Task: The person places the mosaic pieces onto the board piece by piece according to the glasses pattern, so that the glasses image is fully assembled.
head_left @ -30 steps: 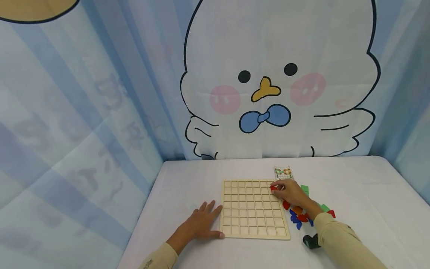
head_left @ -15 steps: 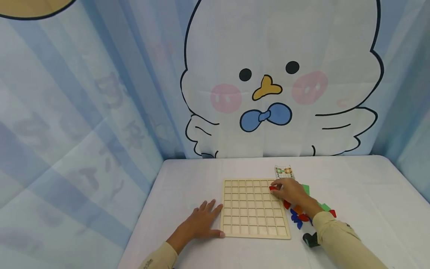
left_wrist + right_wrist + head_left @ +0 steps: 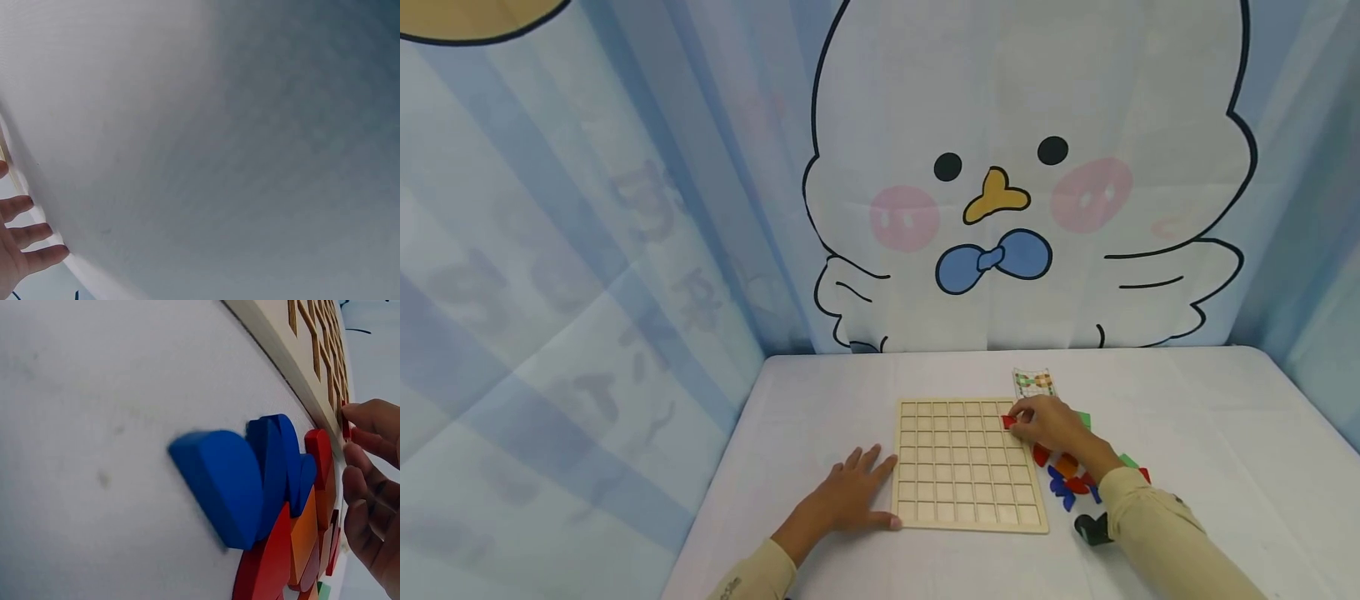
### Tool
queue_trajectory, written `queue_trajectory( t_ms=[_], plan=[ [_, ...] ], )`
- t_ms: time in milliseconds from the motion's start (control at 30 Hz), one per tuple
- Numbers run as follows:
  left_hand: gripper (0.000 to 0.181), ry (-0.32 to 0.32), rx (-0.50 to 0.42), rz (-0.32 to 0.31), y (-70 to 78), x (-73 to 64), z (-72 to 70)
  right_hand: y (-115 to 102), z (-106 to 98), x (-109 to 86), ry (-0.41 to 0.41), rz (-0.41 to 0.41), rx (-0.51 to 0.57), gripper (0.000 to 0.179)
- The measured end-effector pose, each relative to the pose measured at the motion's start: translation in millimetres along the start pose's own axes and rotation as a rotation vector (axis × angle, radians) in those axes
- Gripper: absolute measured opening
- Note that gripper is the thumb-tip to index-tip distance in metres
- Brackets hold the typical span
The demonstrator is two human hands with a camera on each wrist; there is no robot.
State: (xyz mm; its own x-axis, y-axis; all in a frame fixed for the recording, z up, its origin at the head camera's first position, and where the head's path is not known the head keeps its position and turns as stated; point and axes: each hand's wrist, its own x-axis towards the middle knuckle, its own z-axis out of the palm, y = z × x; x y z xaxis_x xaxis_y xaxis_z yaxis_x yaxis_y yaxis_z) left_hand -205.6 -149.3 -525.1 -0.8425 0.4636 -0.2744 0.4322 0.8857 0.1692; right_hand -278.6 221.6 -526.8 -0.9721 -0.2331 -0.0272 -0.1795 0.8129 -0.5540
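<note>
A pale wooden grid board [image 3: 961, 467] with square cells lies on the white table. My left hand [image 3: 852, 496] rests flat with fingers spread, its index fingertip and thumb against the board's left edge; in the left wrist view, several straight fingers [image 3: 39, 257] show. At the board's far right corner my right hand [image 3: 1051, 427] pinches a small red block [image 3: 1008, 422] over a cell; whether the block sits fully down, I cannot tell. In the right wrist view, thumb and fingers hold that red block at the board's edge.
Loose blue blocks [image 3: 219, 484], red blocks [image 3: 265, 562], orange blocks [image 3: 304, 534] and green ones [image 3: 1084, 420] lie right of the board, partly under my right arm. Behind it is a small patterned card [image 3: 1034, 383]. A dark rounded object [image 3: 1093, 530] is beside the right sleeve.
The red block now lies flatter over the corner cell and shows more of its top, as my right fingers have shifted slightly right. The left hand stays put.
</note>
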Motion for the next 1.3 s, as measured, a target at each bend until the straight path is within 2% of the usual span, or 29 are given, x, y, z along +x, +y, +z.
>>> queue_trajectory(
  t_ms=[467, 700, 967, 1167, 1300],
  plan=[
    [0.102, -0.013, 0.004, -0.012, -1.4, 2.2, 1.4, 1, 0, 2.3, -0.011, 0.044, 0.004, 0.019],
    [0.100, -0.011, -0.009, -0.006, 2.0, -1.4, -3.6, 2, 0, 2.7, -0.008, 0.026, 0.012, 0.018],
    [0.098, -0.019, -0.018, 0.006, 6.2, -3.5, -8.7, 11, -9, 0.3, -0.044, -0.072, 0.133, 0.024],
    [0.099, -0.029, -0.005, -0.003, 7.3, -3.3, -8.3, 24, -21, -3.9, -0.054, -0.032, 0.243, 0.030],
    [0.099, -0.028, -0.010, -0.015, 6.9, -3.5, -7.6, 31, -29, -7.0, -0.046, -0.029, 0.234, 0.032]
  ],
)
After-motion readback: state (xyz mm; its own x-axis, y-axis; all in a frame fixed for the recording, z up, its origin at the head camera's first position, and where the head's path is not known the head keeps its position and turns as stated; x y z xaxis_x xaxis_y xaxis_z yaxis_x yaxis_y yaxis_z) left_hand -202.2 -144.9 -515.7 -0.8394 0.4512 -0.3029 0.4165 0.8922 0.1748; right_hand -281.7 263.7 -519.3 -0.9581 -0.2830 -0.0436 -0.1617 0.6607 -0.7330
